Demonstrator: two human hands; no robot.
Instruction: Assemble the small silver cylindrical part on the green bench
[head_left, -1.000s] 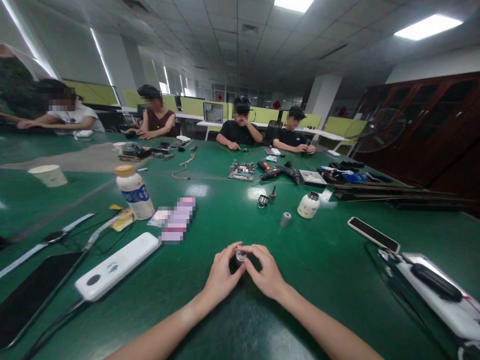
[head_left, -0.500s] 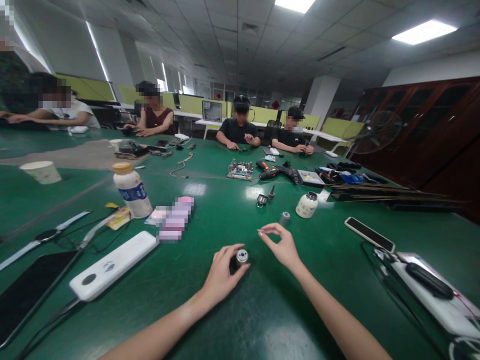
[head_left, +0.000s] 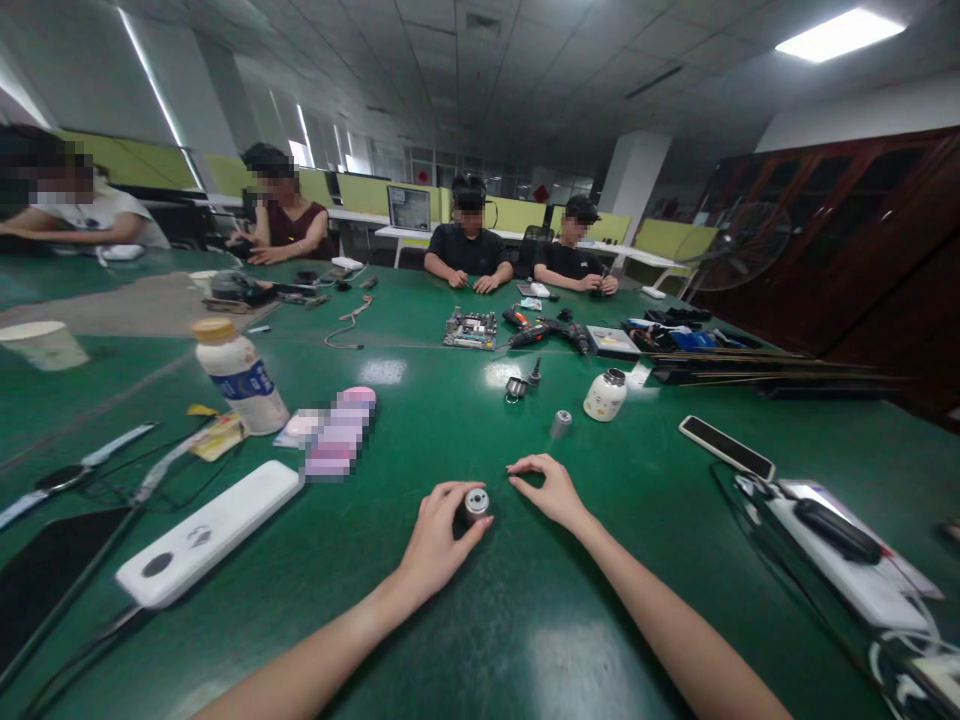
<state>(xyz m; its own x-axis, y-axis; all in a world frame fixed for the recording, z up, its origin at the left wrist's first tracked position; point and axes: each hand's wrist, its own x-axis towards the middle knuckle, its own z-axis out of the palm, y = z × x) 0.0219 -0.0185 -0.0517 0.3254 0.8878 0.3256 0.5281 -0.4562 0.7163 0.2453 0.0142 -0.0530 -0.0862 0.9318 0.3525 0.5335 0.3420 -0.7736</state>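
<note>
A short silver metal cylinder [head_left: 477,504] with small holes in its top face stands on the green table [head_left: 450,640]. My left hand [head_left: 439,535] curves around it, with thumb and fingers on its sides. Just beyond and to the right, my right hand [head_left: 551,492] hovers over the table, thumb and index fingertips brought together. Whatever those fingertips pinch, if anything, is too small to make out. Behind my right hand stands a second silver cylinder [head_left: 561,425], apart from the fingers. Farther back lie small metal tool parts [head_left: 516,389].
At left are a bottle [head_left: 240,380], a white power strip [head_left: 210,535] and a paper cup [head_left: 45,345]. A white jar [head_left: 605,396], circuit board [head_left: 471,329] and power drills [head_left: 555,335] lie ahead. A phone [head_left: 726,447] and cables are right. Several people sit across.
The view has shifted slightly. My right hand has come a little closer to the held cylinder and farther from the second one. My left hand stays around its cylinder.
</note>
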